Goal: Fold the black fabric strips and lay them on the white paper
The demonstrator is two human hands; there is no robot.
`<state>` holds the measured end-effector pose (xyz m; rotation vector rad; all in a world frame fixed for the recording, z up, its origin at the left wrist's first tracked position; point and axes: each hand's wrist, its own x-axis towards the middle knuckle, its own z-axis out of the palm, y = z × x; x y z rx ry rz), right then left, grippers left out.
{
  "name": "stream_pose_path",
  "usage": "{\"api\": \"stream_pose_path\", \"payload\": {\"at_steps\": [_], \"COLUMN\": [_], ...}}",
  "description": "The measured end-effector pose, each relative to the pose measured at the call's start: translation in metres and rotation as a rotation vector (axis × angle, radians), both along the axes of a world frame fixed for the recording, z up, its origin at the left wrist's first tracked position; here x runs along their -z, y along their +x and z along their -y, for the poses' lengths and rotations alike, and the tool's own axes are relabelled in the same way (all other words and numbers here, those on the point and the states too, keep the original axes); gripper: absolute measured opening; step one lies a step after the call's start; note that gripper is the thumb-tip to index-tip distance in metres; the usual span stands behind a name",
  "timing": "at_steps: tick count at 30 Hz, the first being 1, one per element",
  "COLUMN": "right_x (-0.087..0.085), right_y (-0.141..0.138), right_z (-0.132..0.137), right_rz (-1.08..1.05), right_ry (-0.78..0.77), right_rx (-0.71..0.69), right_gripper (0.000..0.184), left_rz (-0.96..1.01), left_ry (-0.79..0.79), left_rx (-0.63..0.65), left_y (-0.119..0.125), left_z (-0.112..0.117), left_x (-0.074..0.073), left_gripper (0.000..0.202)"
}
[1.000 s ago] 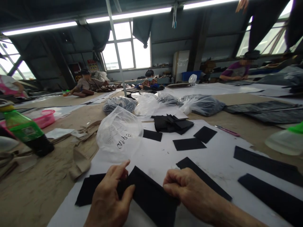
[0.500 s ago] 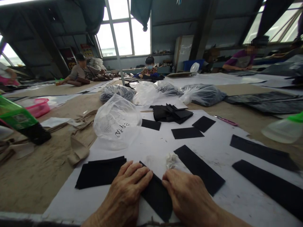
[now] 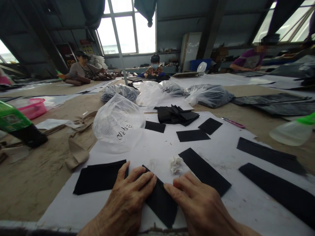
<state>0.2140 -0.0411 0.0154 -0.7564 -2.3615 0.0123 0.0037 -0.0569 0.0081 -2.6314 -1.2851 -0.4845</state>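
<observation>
White paper has bare room at its middle; near its front edge, the left hand lays spread fingers on a black piece; the right hand touches its side, grip unclear.

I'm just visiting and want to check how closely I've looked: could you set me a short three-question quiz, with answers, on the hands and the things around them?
1. Multiple choice: what do the left hand and right hand both touch?
A) a pink plastic basin
B) a narrow, flat black piece
C) a green-labelled plastic bottle

2. True or false: in the picture, the translucent white plastic bag with black lettering is left of the loose pile of flat black pieces.

3. Fill in the blank: the translucent, whitish plastic container near the right edge has a bright ____ top.

Key: 1. B; 2. True; 3. green
</observation>
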Motion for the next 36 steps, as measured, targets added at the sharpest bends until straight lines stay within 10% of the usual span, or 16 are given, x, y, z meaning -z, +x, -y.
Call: {"api": "stream_pose_path", "payload": {"at_steps": [20,36], "right_x": [0.015,0.029], "right_y": [-0.003,0.002], "right_z": [0.007,0.009], "right_rz": [0.124,0.062], "right_ry": [0.189,0.353], "right_rx": [0.093,0.205], "right_gripper": [0.037,0.033], "left_rz": [0.126,0.011], "left_ry": [-0.363,-0.183], "left_rx": [-0.07,-0.1], "left_y": [-0.003,-0.014], "left_z": [-0.013,-0.023], "left_x": [-0.025,-0.019], "left_gripper": [0.046,0.053]}}
